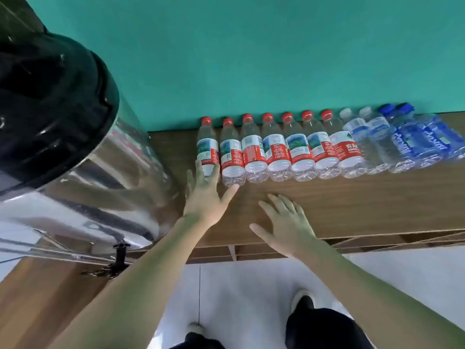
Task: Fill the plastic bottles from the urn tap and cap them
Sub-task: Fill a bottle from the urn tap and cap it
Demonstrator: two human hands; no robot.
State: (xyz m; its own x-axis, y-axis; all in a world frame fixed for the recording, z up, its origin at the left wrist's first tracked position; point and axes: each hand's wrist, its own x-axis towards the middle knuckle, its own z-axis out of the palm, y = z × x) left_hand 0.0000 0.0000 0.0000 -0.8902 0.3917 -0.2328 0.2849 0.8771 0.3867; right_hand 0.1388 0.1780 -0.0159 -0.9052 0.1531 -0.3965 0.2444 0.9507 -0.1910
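Eleven capped plastic bottles stand in a row along the back of my wooden table (352, 210), against the green wall (251, 59): seven with red caps and red-and-white labels, two with pale caps, two with blue caps at the far right. My left hand (205, 197) reaches to the leftmost red-capped bottle (207, 149), fingers straight and lying against its lower half, the thumb spread toward the next bottle's base; I have not closed round it yet. My right hand (286, 222) hovers spread and holding nothing over the table's front edge. The steel urn (83, 172) with its black lid sits just to my left, its black tap (120, 255) low at the front. These bottles all look empty, so I judge them very light, thin-walled and easy to dent or tip, and one knocked over could topple its neighbours. I would grip this one round the labelled middle, where the wall seems stiffest, and leave the cap to my right hand to unscrew.
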